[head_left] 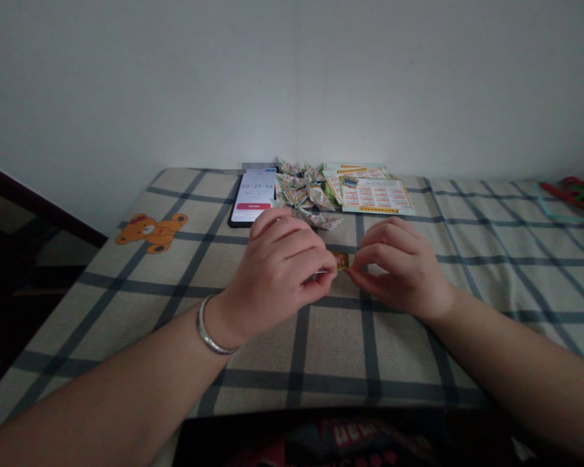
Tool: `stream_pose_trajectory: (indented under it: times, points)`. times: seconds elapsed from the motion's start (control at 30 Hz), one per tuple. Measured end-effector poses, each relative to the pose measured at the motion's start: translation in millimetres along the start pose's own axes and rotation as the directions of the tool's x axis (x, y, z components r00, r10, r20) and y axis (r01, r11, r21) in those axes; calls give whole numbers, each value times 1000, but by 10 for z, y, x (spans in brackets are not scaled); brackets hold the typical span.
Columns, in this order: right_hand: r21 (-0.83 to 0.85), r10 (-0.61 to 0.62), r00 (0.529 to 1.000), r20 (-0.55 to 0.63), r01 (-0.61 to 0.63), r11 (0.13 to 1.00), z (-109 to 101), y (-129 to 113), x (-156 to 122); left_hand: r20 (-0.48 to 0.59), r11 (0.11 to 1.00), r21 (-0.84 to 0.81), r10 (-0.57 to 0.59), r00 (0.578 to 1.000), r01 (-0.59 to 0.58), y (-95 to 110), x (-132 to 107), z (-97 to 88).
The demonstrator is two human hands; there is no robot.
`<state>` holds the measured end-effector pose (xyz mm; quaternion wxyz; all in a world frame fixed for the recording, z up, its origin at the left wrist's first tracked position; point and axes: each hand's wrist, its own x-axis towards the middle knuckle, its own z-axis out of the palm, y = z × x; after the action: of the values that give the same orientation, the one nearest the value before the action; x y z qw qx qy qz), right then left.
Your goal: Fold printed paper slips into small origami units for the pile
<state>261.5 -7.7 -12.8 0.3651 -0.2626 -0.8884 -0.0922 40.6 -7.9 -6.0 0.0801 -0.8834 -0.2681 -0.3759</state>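
**A:** What are the hands doing in the middle of the frame?

**B:** Both are pinching one small paper piece, which is sitting between them just above the checked cloth. The left hand is closing thumb and forefinger on its left end, with the other fingers curling in. The right hand is nipping the right end with its fingertips.

**A:** How is it likely handling?

**B:** I'm judging it very light and thin, perhaps glossy printed paper, so it's probably creasing readily and slipping a little under dry fingers. Taking it by the edges, as both hands are doing, seems the sound grip. Squeezing the middle would likely be crushing it.

**A:** And around it?

**B:** Above centre, a pile of folded papers is lying angular and crinkled, in what looks like the same orange-and-green print. Flat printed sheets are resting just right of the pile, and a phone with a lit screen is lying just left of it. A bear is showing on the soft woven cloth at centre left. A smooth silver bangle is circling the left wrist. The red and green things at the far right edge are too blurred to tell.
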Motion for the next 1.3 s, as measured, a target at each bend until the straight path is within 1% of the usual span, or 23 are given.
stream_pose_trajectory:
  times: [0.17,0.3,0.4,0.47,0.6,0.73,0.87,0.97,1.03,1.17,1.3]
  points:
    - [34,10,1000,17,-11,999,19,-29,-12,1,1000,18,2,1000,-2,-12,-1,2]
    - [-6,-6,1000,26,7,1000,41,-29,-17,-2,999,24,30,1000,-30,-16,-3,6]
    - [-28,0,1000,16,1,1000,44,-18,-14,4,1000,-2,22,1000,-22,-32,-10,19]
    - [-26,16,1000,9,-16,1000,41,-3,-12,10,1000,-20,3,1000,-2,-56,-16,27]
    - [-13,79,997,-25,-79,997,31,39,-11,-14,999,-32,-41,999,40,-114,-25,13]
    - [10,124,990,-67,-124,992,20,76,-18,3,990,-65,-122,992,122,-154,-39,-2]
    - [65,162,983,-86,-157,985,15,96,-19,9,976,-98,-195,981,195,-189,-69,56]
    - [88,176,981,-81,-169,982,16,108,-13,62,953,-141,-263,963,269,-219,-89,108]
    - [86,186,979,-82,-179,980,19,118,-10,77,941,-157,-293,953,301,-229,-91,123]
    - [48,222,971,-85,-219,975,34,135,-12,46,944,-157,-285,957,289,-220,-77,113]
    - [45,232,970,-67,-230,972,58,150,-20,-16,948,-158,-281,959,276,-209,-67,98]
